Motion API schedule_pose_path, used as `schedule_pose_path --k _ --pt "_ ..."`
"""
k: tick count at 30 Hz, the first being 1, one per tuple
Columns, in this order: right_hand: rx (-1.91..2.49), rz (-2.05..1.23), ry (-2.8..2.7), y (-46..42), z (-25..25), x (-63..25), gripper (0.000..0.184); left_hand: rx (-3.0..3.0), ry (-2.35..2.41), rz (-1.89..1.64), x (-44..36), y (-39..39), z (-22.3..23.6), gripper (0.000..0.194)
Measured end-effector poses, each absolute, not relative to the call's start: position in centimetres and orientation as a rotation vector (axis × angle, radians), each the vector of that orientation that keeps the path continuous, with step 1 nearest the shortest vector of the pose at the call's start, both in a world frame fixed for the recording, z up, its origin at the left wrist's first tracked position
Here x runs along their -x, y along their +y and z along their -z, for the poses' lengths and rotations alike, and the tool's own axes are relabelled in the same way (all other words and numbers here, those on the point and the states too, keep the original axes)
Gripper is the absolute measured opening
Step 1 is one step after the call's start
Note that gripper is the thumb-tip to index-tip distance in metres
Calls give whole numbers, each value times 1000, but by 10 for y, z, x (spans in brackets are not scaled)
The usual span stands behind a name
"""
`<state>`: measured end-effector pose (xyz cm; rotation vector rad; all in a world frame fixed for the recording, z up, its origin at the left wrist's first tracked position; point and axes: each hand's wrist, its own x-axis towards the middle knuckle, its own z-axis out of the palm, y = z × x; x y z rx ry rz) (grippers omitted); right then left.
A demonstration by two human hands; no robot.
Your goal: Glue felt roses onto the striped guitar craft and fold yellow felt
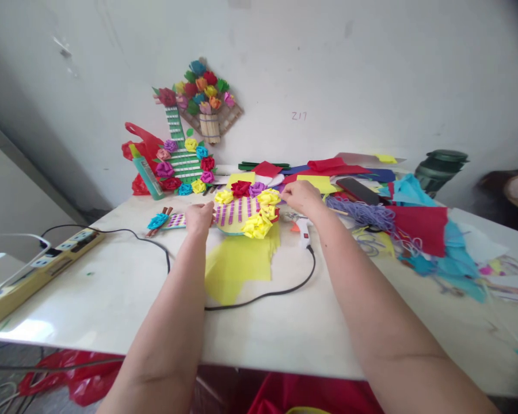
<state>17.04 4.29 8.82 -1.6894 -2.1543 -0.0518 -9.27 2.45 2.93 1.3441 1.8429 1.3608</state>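
Note:
A guitar-shaped paper craft (229, 214) lies on the table, with purple strips on its body and paper flowers round its edge. My left hand (200, 218) is closed on the craft where its neck meets the body. At the neck's far end sits a blue paper flower (157, 221). My right hand (303, 198) is beside a yellow paper flower (268, 197) on the craft's right edge, its fingers bent together; what they hold, if anything, is hidden. A white glue gun (304, 233) lies just below that hand. Yellow crepe paper (242, 267) is partly under the craft.
A green guitar-shaped craft (185, 161) and a glue bottle (147, 172) stand at the back left. A power strip (47, 270) lies left. The glue gun's black cord (259, 298) crosses the front. Purple yarn (362, 213), a phone (359, 191) and a dark cup (438, 172) are right.

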Motion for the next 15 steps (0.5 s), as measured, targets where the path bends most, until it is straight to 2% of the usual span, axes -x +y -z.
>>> schedule_pose_path --k 3,6,11,15 --pt "1688 54 -2156 43 -88 -170 26 -1047 2015 -1107 99 19 -34 27" --pt "1680 55 -2154 43 -87 -171 26 -993 2038 -881 98 14 -37 30" --pt "1674 55 -2154 44 -87 -172 25 -885 1878 -946 93 11 -35 32" --pt "1666 62 -2150 45 -87 -173 25 -760 1599 -1041 91 11 -33 15"
